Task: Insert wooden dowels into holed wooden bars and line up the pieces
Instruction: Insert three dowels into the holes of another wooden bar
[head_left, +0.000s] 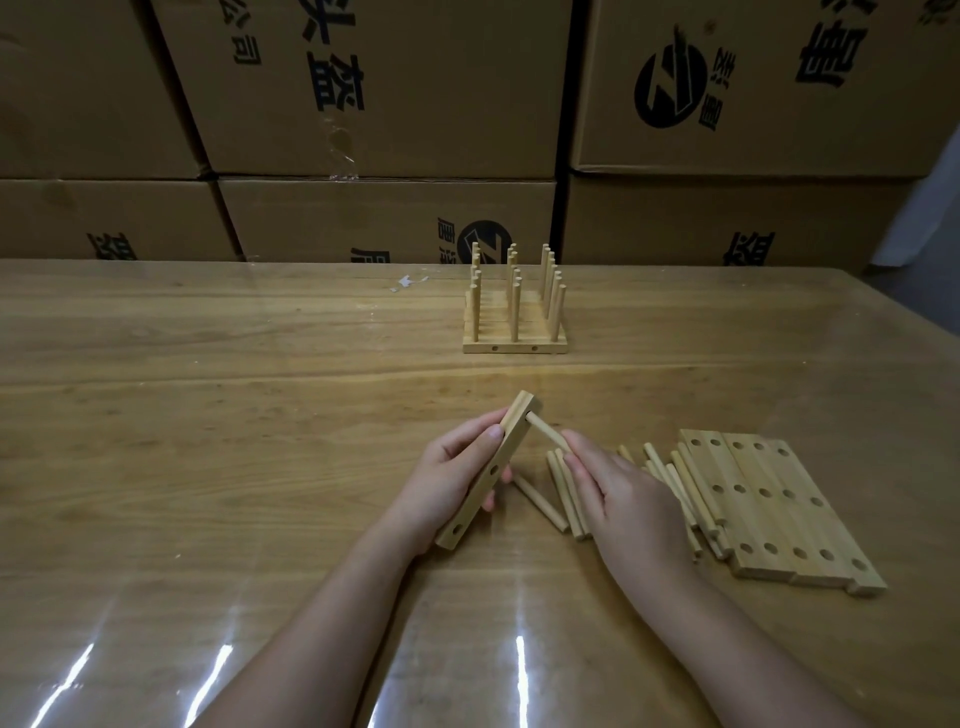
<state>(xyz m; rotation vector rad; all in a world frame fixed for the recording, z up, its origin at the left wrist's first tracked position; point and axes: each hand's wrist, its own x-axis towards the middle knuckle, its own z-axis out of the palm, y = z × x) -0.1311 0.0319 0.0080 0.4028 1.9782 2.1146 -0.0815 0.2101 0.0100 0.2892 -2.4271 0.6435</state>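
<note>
Stacked cardboard boxes (363, 88) fill the top of the frame, and below them the glossy wooden surface (208, 364) takes up the rest. At lower right we see a row of holed bars (779, 509) lying flat side by side, their holes empty. At upper centre stand the finished bars (514, 312), lined up with their dowels upright. Between the hands and the flat bars lies a scatter of loose dowels (566, 493).

At centre, the left hand (447, 483) has its fingers curled round one tilted bar (488, 478), thumb pressed on its edge. The right hand (623, 499) pinches a single dowel (545, 432) between its fingers, and the dowel's tip sits at the mouth of the bar's top hole.

We judge the risk to lie in the angle. The dowel meets the hole on a slant, so a push may wedge it or leave it only part seated. The bar is gripped near its middle, so pressure at the far end may twist it in the hand. The right wrist hangs over the loose dowels and could roll them away.
</note>
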